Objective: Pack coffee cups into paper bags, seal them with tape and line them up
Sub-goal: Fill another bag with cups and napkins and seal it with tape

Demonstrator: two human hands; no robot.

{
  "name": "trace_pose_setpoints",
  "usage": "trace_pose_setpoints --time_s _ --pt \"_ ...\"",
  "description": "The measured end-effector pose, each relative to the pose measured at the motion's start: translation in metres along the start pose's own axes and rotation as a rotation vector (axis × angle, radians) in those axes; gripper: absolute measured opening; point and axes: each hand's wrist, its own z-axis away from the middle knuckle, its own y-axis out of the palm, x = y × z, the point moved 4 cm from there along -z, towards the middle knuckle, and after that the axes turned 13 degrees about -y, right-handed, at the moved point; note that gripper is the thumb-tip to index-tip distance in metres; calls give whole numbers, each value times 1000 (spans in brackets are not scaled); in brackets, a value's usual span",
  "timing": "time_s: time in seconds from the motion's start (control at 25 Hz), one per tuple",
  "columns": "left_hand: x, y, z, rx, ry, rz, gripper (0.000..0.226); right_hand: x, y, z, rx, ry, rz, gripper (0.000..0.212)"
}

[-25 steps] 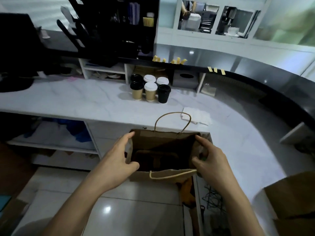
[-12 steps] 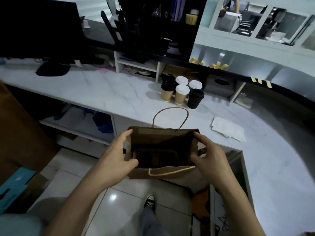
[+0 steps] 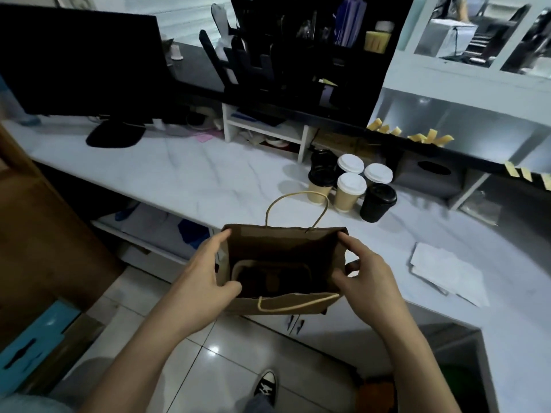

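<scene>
Brown paper bag (image 3: 284, 305) still gripped open by both hands, now nearer the cups (image 3: 350, 190).

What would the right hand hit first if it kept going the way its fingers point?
The right hand points left across the paper bag mouth, so likely the left hand on the opposite rim; depth is unclear.

One brown paper bag (image 3: 283, 304), two hands, six lidded coffee cups (image 3: 349, 194): three white lids, three black lids.
</scene>
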Motion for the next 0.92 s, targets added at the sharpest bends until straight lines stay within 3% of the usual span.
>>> trace_pose_setpoints --time_s 0.48,0.92 --pt "-54 -2 -145 -6 -47 -22 82 -31 -2 -144 31 35 -9 71" --pt "-54 -16 -206 -30 -94 12 81 -26 21 -207 62 -20 -13 69"
